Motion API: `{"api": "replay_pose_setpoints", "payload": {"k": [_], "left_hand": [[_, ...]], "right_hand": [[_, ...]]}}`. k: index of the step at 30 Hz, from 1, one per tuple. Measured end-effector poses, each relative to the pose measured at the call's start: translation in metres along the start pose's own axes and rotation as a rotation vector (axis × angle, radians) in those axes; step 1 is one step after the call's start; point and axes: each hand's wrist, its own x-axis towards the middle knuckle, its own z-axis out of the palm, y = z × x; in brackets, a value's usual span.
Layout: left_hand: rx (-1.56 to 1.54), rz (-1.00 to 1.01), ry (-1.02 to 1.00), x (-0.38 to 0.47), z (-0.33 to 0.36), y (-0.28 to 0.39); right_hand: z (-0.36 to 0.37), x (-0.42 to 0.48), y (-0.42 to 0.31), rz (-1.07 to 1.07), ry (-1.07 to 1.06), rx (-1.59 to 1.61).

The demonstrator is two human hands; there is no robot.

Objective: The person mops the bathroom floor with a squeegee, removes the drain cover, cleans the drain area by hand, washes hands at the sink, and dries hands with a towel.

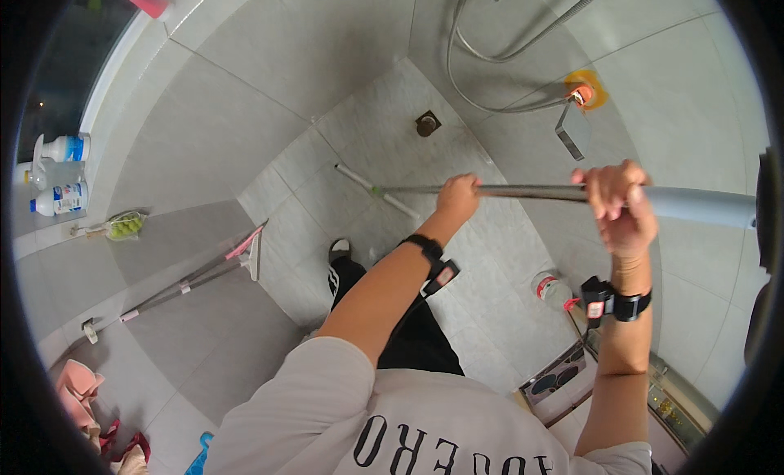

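Note:
A long-handled floor squeegee [398,202] runs across the view, its metal pole reaching to a light blue grip [698,205] at the right. My left hand [459,196] is closed round the metal pole nearer the head. Where the pole meets the blue grip, my right hand [621,205] is on it, some fingers raised and the thumb against it. The thin head rests on or just above the grey floor tiles; which of the two I cannot tell. Both my wrists carry black straps with small devices.
A floor drain [427,124] lies near the corner. A shower hose [465,101] hangs on the wall. A large plastic bottle [553,290] stands by the right wall. Two pink-trimmed long-handled tools [202,279] lean at the left. Bottles [64,199] line the window ledge.

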Motion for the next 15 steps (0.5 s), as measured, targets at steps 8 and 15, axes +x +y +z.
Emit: {"api": "replay_pose_setpoints", "payload": {"k": [8, 15], "left_hand": [[-0.078, 0.131, -0.048, 0.081, 0.022, 0.047], [-0.064, 0.152, -0.123, 0.075, 0.007, 0.034]], "right_hand": [[-0.013, 0.027, -0.030, -0.056, -0.026, -0.236], [0.009, 0.022, -0.030, -0.064, 0.078, -0.213]]}}
